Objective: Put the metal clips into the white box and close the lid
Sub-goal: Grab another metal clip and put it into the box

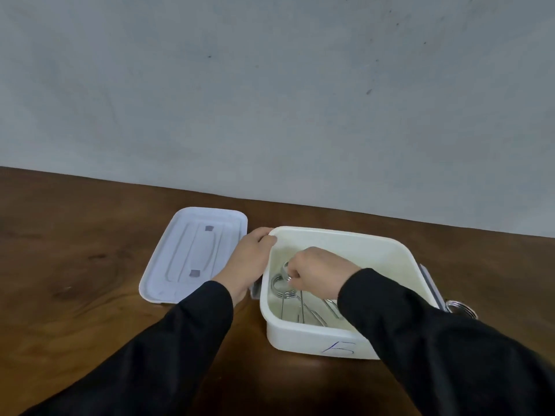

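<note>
The white box point(354, 240) stands open on the brown wooden table, right of centre. My left hand point(250, 256) grips its left rim near the far corner. Inside the box, my right hand point(318, 271) is closed on a metal clip point(283, 280) whose coiled ring pokes out by my fingers. Several other wire clips point(312, 313) lie on the box floor below that hand. Another metal clip point(461, 307) lies on the table just outside the box's right side, partly hidden by my right sleeve. The white lid point(180, 265) lies upside down on the table to the left of the box.
A grey wall rises right behind the table's far edge point(270, 201). Grey latches stick out from the box's left side point(256, 291) and right side point(431, 283). Bare wood stretches to the left of the lid and in front of the box.
</note>
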`<state>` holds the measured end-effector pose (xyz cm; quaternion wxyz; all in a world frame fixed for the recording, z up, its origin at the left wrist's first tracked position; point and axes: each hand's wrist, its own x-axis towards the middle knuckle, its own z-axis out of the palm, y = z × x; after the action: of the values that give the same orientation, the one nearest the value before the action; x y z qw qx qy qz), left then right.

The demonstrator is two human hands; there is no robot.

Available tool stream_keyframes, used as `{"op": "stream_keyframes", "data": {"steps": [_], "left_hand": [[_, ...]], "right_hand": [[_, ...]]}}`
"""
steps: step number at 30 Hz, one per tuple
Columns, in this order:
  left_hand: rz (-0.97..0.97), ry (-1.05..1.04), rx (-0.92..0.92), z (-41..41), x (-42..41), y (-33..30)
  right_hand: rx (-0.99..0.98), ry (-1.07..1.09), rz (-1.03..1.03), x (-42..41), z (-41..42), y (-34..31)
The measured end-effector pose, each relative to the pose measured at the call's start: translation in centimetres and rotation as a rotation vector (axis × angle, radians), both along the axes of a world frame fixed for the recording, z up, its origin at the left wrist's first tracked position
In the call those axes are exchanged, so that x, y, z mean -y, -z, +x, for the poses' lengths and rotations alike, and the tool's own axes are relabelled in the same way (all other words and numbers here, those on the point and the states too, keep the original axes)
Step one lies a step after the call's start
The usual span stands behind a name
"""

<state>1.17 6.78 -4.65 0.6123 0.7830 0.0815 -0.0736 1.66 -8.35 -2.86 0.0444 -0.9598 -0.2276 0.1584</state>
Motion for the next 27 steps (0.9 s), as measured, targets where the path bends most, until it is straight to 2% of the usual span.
{"op": "stream_keyframes", "data": {"steps": [7,15,21,27], "left_hand": [[0.038,-0.003,0.0,0.3,0.1,0.4],[0.072,-0.014,0.0,0.3,0.3,0.3],[0.031,-0.009,-0.005,0.2,0.2,0.2],[-0.01,-0.023,-0.014,0.0,0.1,-0.1]], "right_hand": [[-0.056,0.097,-0.038,-3.1,1.5,3.6],[-0.042,0.092,-0.06,-3.5,2.2,4.6],[-0.077,0.095,0.014,-2.7,2.8,5.0],[-0.085,-0.009,0.098,-0.5,2.1,2.6]]}}
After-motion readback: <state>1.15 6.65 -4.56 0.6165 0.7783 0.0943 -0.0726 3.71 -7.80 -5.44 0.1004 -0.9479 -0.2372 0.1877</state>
